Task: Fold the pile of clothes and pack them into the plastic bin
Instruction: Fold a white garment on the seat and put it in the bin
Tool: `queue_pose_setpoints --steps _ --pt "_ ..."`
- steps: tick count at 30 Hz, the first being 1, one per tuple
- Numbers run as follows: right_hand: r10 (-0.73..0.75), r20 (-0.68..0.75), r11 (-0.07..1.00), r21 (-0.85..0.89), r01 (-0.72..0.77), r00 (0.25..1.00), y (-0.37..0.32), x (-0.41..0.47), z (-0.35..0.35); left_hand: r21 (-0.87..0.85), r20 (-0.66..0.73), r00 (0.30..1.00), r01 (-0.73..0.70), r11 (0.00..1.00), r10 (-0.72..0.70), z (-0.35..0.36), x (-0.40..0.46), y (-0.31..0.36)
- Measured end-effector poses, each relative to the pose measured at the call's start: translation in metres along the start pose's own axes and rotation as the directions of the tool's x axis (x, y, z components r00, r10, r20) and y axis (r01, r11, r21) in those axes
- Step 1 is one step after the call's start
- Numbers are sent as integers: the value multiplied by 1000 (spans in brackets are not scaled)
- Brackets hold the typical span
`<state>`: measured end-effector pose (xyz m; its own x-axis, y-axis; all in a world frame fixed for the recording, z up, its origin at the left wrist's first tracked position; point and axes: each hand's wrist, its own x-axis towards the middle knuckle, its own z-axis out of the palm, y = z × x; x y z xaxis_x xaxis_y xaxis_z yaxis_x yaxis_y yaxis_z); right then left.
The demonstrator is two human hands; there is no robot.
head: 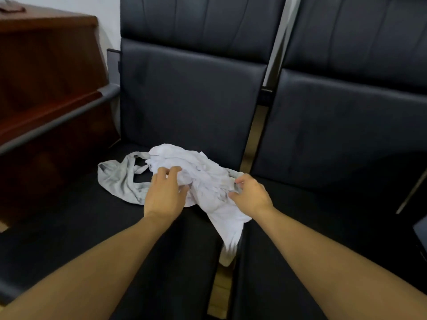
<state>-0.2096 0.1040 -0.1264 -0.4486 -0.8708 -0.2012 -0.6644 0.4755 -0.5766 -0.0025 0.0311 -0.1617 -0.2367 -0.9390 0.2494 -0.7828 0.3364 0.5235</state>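
Note:
A crumpled white garment (203,179) lies on the black seat (69,227), with one end hanging off the seat's right edge into the gap between the chairs. A grey tank top (115,181) lies under it and to its left. My left hand (164,195) grips the white cloth on its left side, fingers curled into the folds. My right hand (250,195) pinches the cloth's right edge. No plastic bin is in view.
Two black padded chairs stand side by side, their backrests (191,100) upright behind the clothes. A dark armrest bar (57,121) runs along the left. A brown wooden cabinet (46,65) stands at far left. A dark object (420,229) shows at the right edge.

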Motion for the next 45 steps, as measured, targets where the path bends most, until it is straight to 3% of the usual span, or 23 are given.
queue_pose_setpoints --steps 3,6,9,12,14,17,21,23,26,32,37,41,45 --pt "124 108 992 -24 -122 986 6 16 21 61 57 966 -257 965 253 10 8 -2" --pt "116 151 993 -43 -111 982 15 25 38 96 277 843 -502 859 462 29 5 2" --pt "87 174 994 51 -97 981 13 27 39 136 394 833 -470 872 388 43 9 -4" --pt "101 332 958 220 -181 938 13 23 29 209 421 859 -405 890 292 41 18 -8" --pt "98 396 981 113 -155 913 13 13 24 255 449 872 -335 907 196 36 24 -7" --pt "78 332 995 30 -93 940 15 7 25 310 457 889 -145 940 -14 28 29 -10" --pt "-26 171 989 150 0 985 0 -1 18 400 378 901 48 915 -213 15 23 -24" --pt "-119 65 975 197 104 991 -15 -5 12 347 334 903 149 926 -271 7 21 -21" --pt "-246 -27 927 286 243 969 -41 -11 -4 210 250 940 183 960 -233 -4 20 -1" --pt "-406 -94 821 400 408 909 -99 -22 -53 -82 -75 983 163 983 -169 -58 38 38" --pt "-498 -128 726 480 493 858 -161 -48 -102 -296 -426 859 163 941 -283 -146 52 64" --pt "-515 -129 701 506 503 847 -205 -75 -124 -459 -500 775 141 877 -386 -214 64 83" --pt "-492 -85 640 639 427 866 -231 -104 -141 -577 -512 728 102 811 -456 -262 60 107"
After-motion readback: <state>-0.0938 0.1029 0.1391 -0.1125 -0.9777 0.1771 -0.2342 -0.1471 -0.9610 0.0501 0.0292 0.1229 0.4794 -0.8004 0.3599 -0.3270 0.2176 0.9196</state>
